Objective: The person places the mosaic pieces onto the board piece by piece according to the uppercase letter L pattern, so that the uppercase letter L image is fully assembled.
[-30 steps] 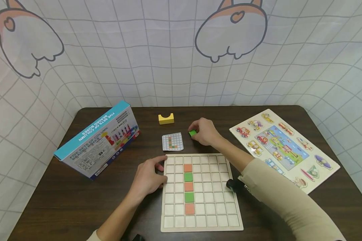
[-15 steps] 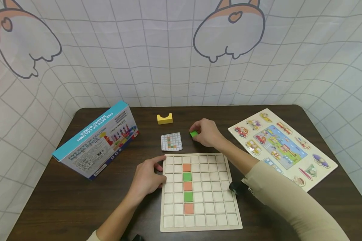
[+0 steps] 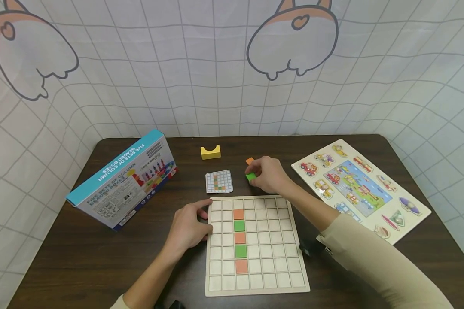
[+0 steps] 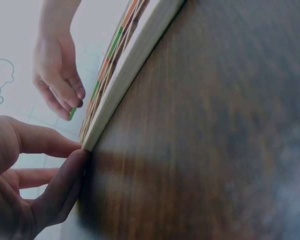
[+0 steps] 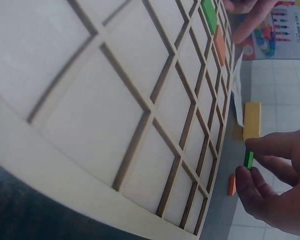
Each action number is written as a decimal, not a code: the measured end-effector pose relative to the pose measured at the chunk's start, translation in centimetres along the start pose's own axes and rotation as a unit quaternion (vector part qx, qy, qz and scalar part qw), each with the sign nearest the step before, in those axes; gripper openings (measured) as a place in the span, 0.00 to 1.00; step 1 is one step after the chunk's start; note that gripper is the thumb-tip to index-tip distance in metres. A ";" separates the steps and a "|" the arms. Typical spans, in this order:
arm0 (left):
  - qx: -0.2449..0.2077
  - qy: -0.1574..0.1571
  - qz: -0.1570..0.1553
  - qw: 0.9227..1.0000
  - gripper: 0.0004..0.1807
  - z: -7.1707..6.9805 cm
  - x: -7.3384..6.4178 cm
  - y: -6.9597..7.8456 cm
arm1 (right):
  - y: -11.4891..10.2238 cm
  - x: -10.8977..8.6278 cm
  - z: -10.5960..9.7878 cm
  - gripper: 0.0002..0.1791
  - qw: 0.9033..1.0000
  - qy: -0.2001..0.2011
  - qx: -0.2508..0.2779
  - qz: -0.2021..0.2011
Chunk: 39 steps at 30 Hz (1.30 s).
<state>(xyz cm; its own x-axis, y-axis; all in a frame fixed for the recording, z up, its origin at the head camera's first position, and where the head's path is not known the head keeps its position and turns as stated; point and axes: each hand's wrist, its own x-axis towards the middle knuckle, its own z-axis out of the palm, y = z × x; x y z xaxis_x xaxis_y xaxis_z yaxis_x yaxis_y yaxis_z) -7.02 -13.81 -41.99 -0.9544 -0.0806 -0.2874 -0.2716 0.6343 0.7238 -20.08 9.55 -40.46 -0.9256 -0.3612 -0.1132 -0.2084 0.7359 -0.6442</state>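
My right hand (image 3: 270, 175) pinches a small green tile (image 3: 251, 176) between thumb and fingers, just beyond the far edge of a pale grid board (image 3: 290, 288). In the right wrist view the held tile (image 5: 248, 159) stands on edge between the fingertips. An orange tile (image 3: 249, 161) lies behind that hand. My left hand (image 3: 189, 227) holds the board by its far left corner, with index finger and thumb at the rim; the left wrist view shows fingertips (image 4: 81, 150) there. Orange and green tiles (image 3: 239, 238) alternate down one column of the board.
A small printed pattern card (image 3: 219, 181) lies beyond the board, with a yellow arched block (image 3: 210, 152) behind it. A blue-topped box (image 3: 125, 182) stands at left. A picture puzzle board (image 3: 359, 189) lies at right, near my right sleeve (image 3: 375, 257).
My right hand has drawn slightly nearer to the board with the green tile, and the orange tile behind it has come into sight. The left hand keeps its place.
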 end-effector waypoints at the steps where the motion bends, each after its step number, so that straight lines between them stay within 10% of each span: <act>1: 0.000 0.000 -0.001 1.000 0.40 0.0 0.0 0.0 | 0.0 -0.1 0.0 0.13 1.000 -0.001 0.001 0.001; 39: 0.002 -0.003 -0.001 1.000 0.40 0.0 0.1 0.1 | -0.8 -6.5 0.9 0.09 0.999 -0.025 0.002 -0.041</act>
<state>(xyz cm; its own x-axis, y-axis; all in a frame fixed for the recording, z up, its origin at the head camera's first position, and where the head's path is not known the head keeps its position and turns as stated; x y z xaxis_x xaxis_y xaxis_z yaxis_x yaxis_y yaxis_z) -7.18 -13.76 -41.92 -0.9529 -0.0770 -0.2934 -0.2734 0.6367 0.7210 -13.59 10.85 -39.90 -0.8888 -0.4478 -0.0975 -0.2808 0.7003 -0.6563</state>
